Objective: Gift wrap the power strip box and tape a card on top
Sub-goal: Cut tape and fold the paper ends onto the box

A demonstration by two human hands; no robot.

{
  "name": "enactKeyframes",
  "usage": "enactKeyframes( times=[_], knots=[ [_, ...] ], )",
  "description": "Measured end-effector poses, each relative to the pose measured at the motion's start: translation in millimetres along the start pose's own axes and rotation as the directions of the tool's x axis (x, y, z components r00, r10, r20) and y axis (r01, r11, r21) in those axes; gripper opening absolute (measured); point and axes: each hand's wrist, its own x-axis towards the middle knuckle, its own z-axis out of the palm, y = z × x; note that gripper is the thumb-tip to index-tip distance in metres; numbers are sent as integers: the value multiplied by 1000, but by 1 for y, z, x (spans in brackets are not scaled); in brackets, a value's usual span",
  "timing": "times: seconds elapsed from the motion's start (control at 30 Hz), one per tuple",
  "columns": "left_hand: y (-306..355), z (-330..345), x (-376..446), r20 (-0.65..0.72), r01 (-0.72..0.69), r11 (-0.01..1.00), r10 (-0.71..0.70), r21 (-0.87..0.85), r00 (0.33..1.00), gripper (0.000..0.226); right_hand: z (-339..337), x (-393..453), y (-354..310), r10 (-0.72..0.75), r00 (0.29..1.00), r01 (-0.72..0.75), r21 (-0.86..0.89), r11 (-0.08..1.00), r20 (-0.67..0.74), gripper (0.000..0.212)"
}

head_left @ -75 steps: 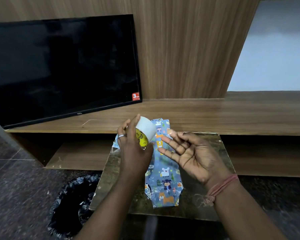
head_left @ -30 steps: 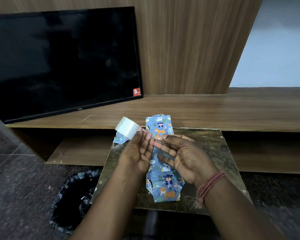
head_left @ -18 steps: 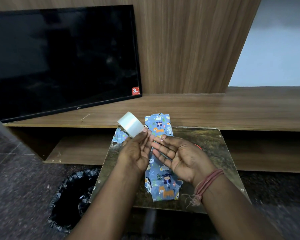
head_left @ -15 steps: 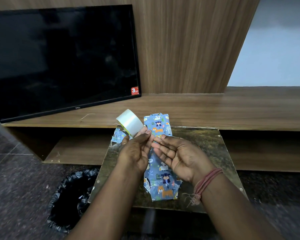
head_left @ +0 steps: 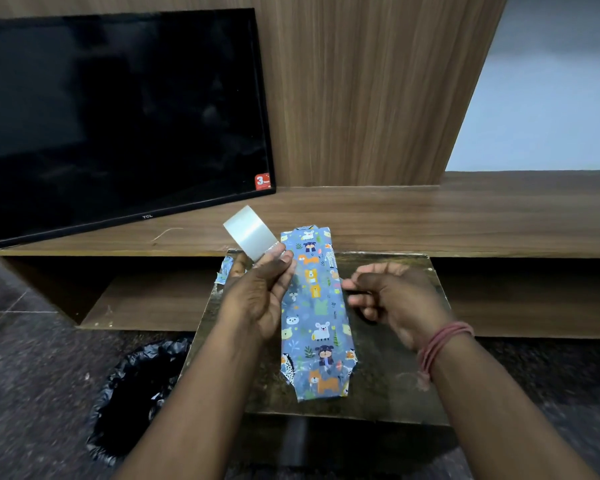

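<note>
The power strip box (head_left: 315,318), wrapped in blue animal-print paper, lies lengthwise on a small brown table (head_left: 400,377). My left hand (head_left: 261,295) hovers over the box's left edge and holds a roll of clear tape (head_left: 250,232) by its lower rim, raised above the box's far end. My right hand (head_left: 390,296) is over the box's right side with fingers curled. Its thumb and forefinger pinch together at what looks like the tape's free end. The clear strip between my hands is barely visible. No card is in view.
A scrap of the same paper (head_left: 226,271) pokes out at the table's far left corner. A bin with a black bag (head_left: 137,393) stands on the floor to the left. Behind the table runs a long wooden shelf (head_left: 447,220) carrying a black TV (head_left: 118,112).
My right hand has drawn away from the roll to the right, with its fingers now curled in a pinch. My left hand has tilted the roll further upright.
</note>
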Motion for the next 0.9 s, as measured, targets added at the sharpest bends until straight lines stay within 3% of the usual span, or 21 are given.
enactKeyframes(
  times=[0.1,0.2,0.3,0.4,0.5,0.7,0.8,0.9],
  knots=[
    [6,-1,1,46,36,999,-37,17,998,49,-22,20,9,-187,965,97,-410,907,-186,12],
    [9,0,0,101,101,995,-102,21,990,43,-35,39,23,-369,915,91,-811,578,-161,17],
    [7,1,-2,133,118,990,-127,72,983,44,-33,49,34,-327,941,56,-912,406,-88,21],
    [7,1,-5,147,124,986,-139,108,979,47,-29,54,45,-301,951,38,-938,344,-72,23],
    [7,1,-4,146,121,985,-138,119,980,53,-29,60,51,-333,940,52,-936,349,-72,24],
    [9,0,-7,209,135,973,-174,188,962,64,-25,61,43,-237,965,-6,-910,415,-114,22],
    [11,-3,-7,240,155,966,-204,206,949,65,-39,52,20,-133,971,-111,-871,479,-197,25],
    [15,-6,-6,264,135,951,-211,279,941,63,-59,40,1,66,979,-193,-763,616,-194,17]
  ],
)
